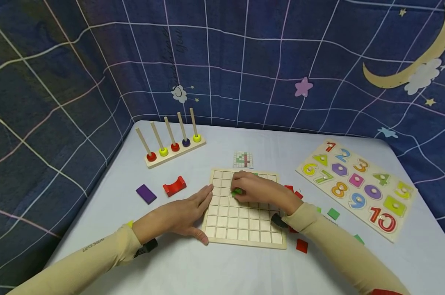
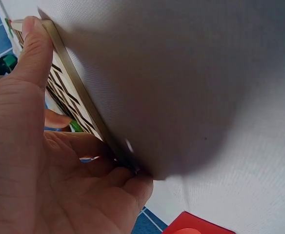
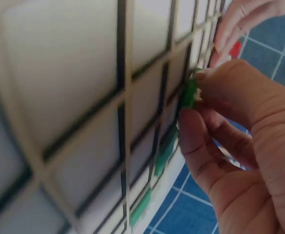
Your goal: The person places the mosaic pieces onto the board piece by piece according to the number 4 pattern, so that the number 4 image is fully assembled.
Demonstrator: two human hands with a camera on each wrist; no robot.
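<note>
A wooden grid board (image 1: 246, 242) with square cells lies on the table. My right hand (image 1: 259, 188) is over its upper part, pinching a green square tile (image 3: 190, 92) between thumb and fingers at a cell. In the right wrist view, a green tile (image 3: 166, 152) and another green tile (image 3: 141, 207) sit in cells beside it. My fingers hide part of the top rows in the head view. My left hand (image 1: 187, 209) rests along the board's left edge, fingers extended against the frame and thumb at the near corner. Just beyond the board lies a small pattern card (image 1: 243, 159).
Loose red tiles (image 1: 302, 246) and green tiles (image 1: 333, 213) lie right of the board. A number puzzle (image 1: 355, 186) is at the far right. To the left are a red notched block (image 1: 174, 187), a purple block (image 1: 146, 194) and a peg stand (image 1: 183, 152) with rings.
</note>
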